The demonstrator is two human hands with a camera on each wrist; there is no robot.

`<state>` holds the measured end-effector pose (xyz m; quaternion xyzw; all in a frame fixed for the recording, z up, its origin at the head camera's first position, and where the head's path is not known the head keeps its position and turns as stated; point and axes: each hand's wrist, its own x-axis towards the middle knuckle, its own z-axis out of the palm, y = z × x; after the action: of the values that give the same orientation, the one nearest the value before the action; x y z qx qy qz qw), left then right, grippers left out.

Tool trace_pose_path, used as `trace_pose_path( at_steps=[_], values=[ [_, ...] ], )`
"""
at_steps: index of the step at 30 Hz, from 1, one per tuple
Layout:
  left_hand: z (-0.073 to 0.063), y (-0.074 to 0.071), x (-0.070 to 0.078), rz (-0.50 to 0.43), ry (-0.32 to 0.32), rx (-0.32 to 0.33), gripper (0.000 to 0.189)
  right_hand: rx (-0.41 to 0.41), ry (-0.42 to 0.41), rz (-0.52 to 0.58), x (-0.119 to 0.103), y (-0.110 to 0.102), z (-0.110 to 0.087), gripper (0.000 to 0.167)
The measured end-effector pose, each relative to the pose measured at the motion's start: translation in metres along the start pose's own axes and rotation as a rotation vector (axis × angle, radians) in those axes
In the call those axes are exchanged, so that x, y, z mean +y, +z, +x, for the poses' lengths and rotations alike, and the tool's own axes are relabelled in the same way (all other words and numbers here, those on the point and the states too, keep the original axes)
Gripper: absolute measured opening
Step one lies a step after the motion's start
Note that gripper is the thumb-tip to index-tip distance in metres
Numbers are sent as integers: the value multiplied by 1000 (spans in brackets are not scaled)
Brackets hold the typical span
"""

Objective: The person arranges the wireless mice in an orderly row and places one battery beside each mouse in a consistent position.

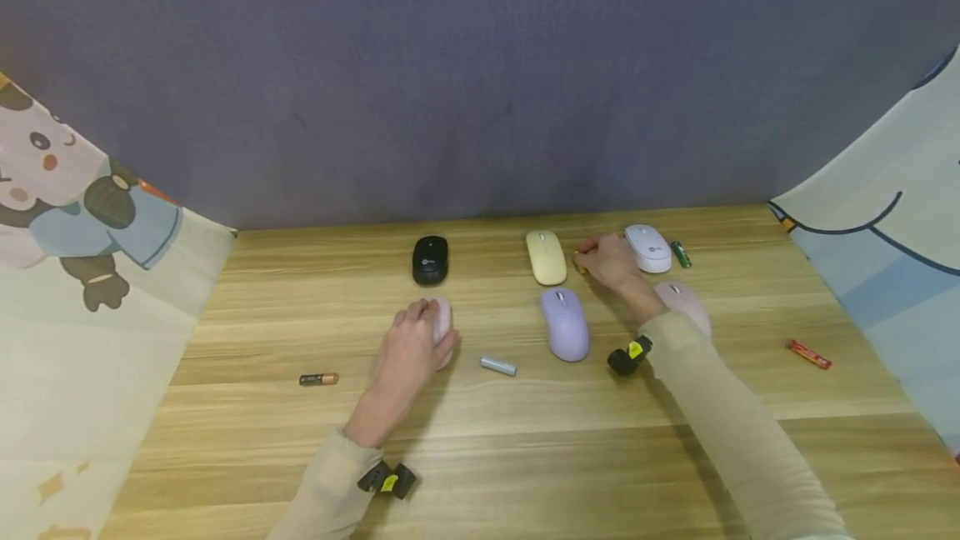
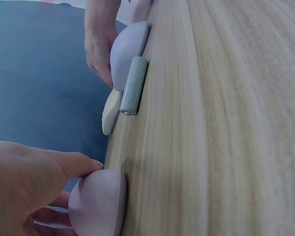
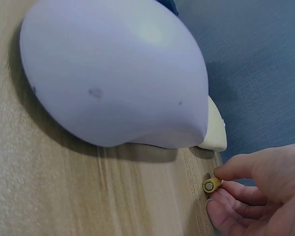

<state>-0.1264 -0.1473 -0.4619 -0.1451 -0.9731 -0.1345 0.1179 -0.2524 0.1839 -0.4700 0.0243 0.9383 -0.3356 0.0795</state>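
My left hand (image 1: 406, 346) grips a pink computer mouse (image 2: 99, 204) that rests on the wooden table, thumb on one side and fingers on the other. Farther right, my right hand (image 1: 611, 260) pinches a small yellow battery (image 3: 212, 185) at the table surface. That battery lies between the pale yellow mouse (image 1: 546, 257) and the white mouse (image 1: 648, 248). A purple mouse (image 1: 566, 324) sits left of my right wrist. Partly covered by the right sleeve is a second pink mouse (image 1: 684, 303). A silver-grey battery (image 1: 498, 366) lies right of my left hand.
A black mouse (image 1: 431, 260) stands beyond my left hand. A black-and-copper battery (image 1: 318, 379) lies at left, a green battery (image 1: 681, 254) beside the white mouse, and a red battery (image 1: 808, 354) at far right. A dark grey wall (image 1: 480, 90) closes off the back.
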Motion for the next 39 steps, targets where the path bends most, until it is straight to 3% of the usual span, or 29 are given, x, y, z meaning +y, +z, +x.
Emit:
trace_pose_path(
  at_steps=[11, 21, 39],
  values=[
    [0, 0, 1, -11, -34, -35, 57, 6, -17, 48, 1, 0, -3, 38],
    [0, -1, 2, -16, -24, -11, 56, 18, 2, 78, 3, -1, -7, 39],
    [0, 3, 0, -17, -37, -20, 58, 22, -62, 34, 18, -8, -21, 45]
  ],
)
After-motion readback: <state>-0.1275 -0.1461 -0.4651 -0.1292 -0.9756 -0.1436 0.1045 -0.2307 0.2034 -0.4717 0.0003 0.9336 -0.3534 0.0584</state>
